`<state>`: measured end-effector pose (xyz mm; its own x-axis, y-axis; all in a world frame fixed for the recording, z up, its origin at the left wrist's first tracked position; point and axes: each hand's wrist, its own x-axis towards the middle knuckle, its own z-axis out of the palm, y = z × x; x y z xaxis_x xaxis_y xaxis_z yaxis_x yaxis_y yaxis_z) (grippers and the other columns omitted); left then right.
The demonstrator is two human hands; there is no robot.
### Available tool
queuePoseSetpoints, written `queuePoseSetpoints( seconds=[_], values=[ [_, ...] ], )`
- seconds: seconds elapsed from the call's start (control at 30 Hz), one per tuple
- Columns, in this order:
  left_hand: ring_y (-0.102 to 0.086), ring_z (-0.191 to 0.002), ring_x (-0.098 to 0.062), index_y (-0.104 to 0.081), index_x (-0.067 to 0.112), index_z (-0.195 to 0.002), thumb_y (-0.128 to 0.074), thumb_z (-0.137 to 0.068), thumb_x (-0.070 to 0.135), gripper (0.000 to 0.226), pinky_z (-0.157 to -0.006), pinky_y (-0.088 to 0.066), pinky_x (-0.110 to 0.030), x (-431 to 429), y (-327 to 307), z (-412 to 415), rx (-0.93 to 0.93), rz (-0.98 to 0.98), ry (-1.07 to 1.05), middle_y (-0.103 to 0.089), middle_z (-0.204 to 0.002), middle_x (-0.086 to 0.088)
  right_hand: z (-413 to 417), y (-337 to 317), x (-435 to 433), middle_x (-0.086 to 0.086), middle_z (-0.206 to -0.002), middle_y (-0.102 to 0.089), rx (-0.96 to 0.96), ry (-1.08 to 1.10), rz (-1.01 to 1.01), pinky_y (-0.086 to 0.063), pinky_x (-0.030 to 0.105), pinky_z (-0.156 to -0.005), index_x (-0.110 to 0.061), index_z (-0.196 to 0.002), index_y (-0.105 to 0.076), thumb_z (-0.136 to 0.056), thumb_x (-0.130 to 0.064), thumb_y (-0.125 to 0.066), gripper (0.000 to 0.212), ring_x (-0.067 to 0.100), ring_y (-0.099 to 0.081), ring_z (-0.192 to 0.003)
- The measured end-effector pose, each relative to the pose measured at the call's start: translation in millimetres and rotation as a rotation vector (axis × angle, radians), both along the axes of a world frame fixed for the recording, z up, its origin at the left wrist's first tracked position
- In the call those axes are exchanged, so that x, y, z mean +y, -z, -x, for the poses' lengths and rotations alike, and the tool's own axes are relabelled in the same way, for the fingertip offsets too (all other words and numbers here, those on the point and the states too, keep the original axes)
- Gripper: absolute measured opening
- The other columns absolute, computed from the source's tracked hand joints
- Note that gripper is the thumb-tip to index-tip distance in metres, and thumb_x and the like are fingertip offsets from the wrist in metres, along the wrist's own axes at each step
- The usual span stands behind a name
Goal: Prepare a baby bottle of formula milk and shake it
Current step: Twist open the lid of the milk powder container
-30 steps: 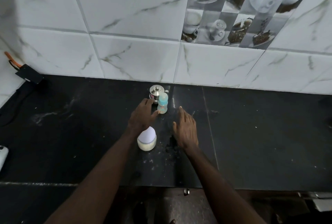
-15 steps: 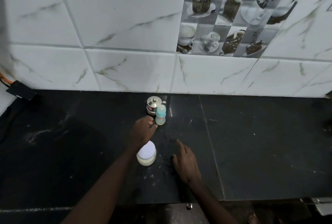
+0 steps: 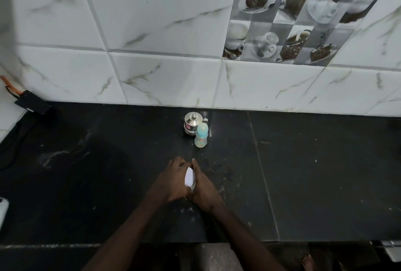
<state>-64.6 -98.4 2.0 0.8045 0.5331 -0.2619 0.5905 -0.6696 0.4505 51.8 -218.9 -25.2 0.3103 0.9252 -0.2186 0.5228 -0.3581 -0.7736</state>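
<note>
Baby bottle (image 3: 201, 135) upright, cap up; left hand (image 3: 173, 180), right hand (image 3: 202, 188) on jar (image 3: 189, 176)

Black counter (image 3: 325, 173), marbled wall tiles (image 3: 152, 20) (grey-veined)

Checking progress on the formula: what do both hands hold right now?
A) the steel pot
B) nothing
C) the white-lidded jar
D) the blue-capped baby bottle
C: the left hand and the right hand both hold the white-lidded jar; the baby bottle stands apart, farther back.
</note>
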Motion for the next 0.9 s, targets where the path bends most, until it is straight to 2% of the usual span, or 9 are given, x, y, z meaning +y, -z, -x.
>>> queuePoseSetpoints(
  seconds=[0.13,0.3,0.47,0.67,0.8,0.9],
  values=[
    [-0.04,-0.13,-0.019,-0.045,0.026,-0.144,-0.075,-0.073,0.053,0.082,-0.094,-0.049,-0.039,1.3,-0.6,0.2,0.008,-0.061,0.015,-0.039,-0.14,0.003,2.4,5.3,0.5,0.004,-0.167,-0.028,0.051,0.051,0.009,-0.017,-0.004,-0.104,-0.018,-0.164,0.001,-0.084,-0.028,-0.081,0.115,0.014,-0.033,-0.149],
    [-0.045,-0.123,-0.019,-0.052,0.027,-0.137,-0.076,-0.069,0.058,0.078,-0.092,-0.051,-0.038,2.2,0.5,0.4,-0.018,-0.113,0.022,-0.045,-0.134,0.004,2.0,8.3,0.4,0.008,-0.164,-0.033,0.09,0.079,0.031,-0.018,-0.009,-0.097,-0.012,-0.163,0.001,-0.081,-0.019,-0.085,0.12,0.02,-0.037,-0.148],
    [-0.044,-0.128,-0.02,-0.051,0.029,-0.137,-0.074,-0.069,0.061,0.079,-0.096,-0.05,-0.039,2.0,-0.4,-0.1,0.01,-0.086,0.0,-0.042,-0.139,0.002,2.8,7.6,4.1,0.005,-0.165,-0.033,0.107,0.093,0.09,-0.027,0.014,-0.111,-0.016,-0.163,0.003,-0.081,-0.024,-0.086,0.121,0.02,-0.037,-0.149],
    [-0.042,-0.133,-0.022,-0.047,0.022,-0.142,-0.078,-0.074,0.059,0.084,-0.106,-0.046,-0.041,-3.2,-5.2,-4.6,0.068,-0.064,-0.057,-0.041,-0.144,-0.002,1.6,8.9,4.2,0.003,-0.161,-0.04,0.137,0.139,0.104,-0.033,0.02,-0.109,-0.022,-0.164,-0.008,-0.079,-0.031,-0.087,0.116,0.018,-0.044,-0.143],
    [-0.046,-0.13,-0.024,-0.049,0.02,-0.141,-0.075,-0.075,0.059,0.08,-0.105,-0.046,-0.04,-6.7,-8.6,-5.8,0.087,-0.118,-0.079,-0.043,-0.141,-0.004,1.0,9.7,1.1,0.002,-0.156,-0.045,0.148,0.143,0.082,-0.035,0.016,-0.105,-0.021,-0.163,-0.014,-0.079,-0.032,-0.086,0.111,0.016,-0.048,-0.138],
    [-0.052,-0.125,-0.023,-0.051,0.019,-0.139,-0.071,-0.076,0.064,0.08,-0.101,-0.047,-0.037,-13.2,-8.8,-7.8,0.111,-0.154,-0.172,-0.046,-0.136,-0.004,3.8,9.5,-2.5,-0.009,-0.14,-0.054,0.163,0.178,0.062,-0.036,0.002,-0.092,-0.023,-0.159,-0.022,-0.077,-0.035,-0.086,0.105,0.012,-0.056,-0.129]
  ],
)
